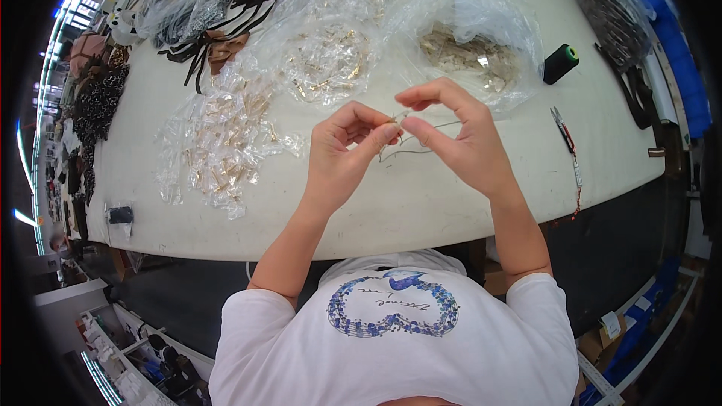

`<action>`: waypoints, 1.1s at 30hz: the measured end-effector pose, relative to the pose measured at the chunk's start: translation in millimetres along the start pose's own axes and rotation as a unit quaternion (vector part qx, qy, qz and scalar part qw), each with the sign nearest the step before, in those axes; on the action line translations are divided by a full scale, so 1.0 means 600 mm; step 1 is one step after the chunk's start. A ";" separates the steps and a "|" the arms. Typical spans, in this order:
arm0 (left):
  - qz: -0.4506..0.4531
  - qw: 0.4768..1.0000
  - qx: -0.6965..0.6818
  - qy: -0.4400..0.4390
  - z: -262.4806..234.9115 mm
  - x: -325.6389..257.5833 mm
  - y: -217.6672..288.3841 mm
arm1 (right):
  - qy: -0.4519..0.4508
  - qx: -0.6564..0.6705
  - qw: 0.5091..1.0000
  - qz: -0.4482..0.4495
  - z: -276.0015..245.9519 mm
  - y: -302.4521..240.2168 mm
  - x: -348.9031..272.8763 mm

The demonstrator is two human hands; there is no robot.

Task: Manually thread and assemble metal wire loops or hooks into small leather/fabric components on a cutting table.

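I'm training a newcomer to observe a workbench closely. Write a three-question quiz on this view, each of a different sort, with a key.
1. True or false: the red-handled tool is in the right hand.
2. The loose heap of clear packets lies where, seen from the left hand? A) to its right B) to its left C) underneath it
3. What thin, line-like thing shows between the hands?

Key: 1. False; it lies on the table. 2. B. 3. A thin cord.

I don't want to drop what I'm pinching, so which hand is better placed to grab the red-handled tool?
Probably your right hand: it's nearer the red-handled tool, its thumb and index finger apart. Your left hand pinches a small piece.
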State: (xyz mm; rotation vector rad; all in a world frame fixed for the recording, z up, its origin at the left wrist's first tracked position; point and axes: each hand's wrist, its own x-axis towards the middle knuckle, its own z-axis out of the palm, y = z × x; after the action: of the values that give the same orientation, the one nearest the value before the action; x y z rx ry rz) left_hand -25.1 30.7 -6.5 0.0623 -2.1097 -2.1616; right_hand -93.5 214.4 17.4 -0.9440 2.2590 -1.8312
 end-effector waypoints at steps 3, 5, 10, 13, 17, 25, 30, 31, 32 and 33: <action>0.013 0.998 0.054 -0.018 -0.012 -0.009 -0.010 | -0.093 0.059 0.987 0.119 0.009 -0.006 0.005; 0.015 0.998 0.058 -0.033 -0.028 -0.016 -0.024 | -0.090 0.063 0.986 0.122 0.023 -0.003 0.004; -0.063 0.997 -0.007 -0.055 -0.060 -0.035 -0.044 | -0.083 -0.133 0.986 -0.060 0.063 0.013 0.006; -0.072 0.996 -0.026 -0.046 -0.087 -0.049 -0.050 | -0.108 -0.146 0.982 -0.056 0.088 0.013 0.017; -0.096 0.994 -0.041 -0.028 -0.121 -0.059 -0.042 | -0.101 0.029 0.991 0.085 0.139 0.015 0.014; -0.090 0.991 -0.091 -0.040 -0.133 -0.093 -0.041 | -0.058 -0.127 0.987 -0.079 0.170 -0.009 -0.016; -0.069 0.993 -0.074 -0.065 -0.109 -0.094 -0.015 | -0.019 -0.095 0.993 -0.064 0.150 -0.024 -0.040; -0.074 0.992 -0.075 -0.066 -0.104 -0.096 -0.012 | -0.021 -0.091 0.994 -0.062 0.144 -0.027 -0.047; -0.073 0.992 -0.065 -0.077 -0.100 -0.100 -0.008 | -0.022 -0.088 0.994 -0.055 0.139 -0.026 -0.054; -0.072 0.992 -0.055 -0.087 -0.095 -0.104 -0.004 | -0.020 -0.084 0.994 -0.060 0.133 -0.024 -0.062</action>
State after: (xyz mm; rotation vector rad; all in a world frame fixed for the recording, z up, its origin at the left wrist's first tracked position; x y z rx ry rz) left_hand 43.4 -18.4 -13.8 0.0166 -2.1317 -2.4453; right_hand -23.5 163.3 -3.5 -1.1551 2.4117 -1.6678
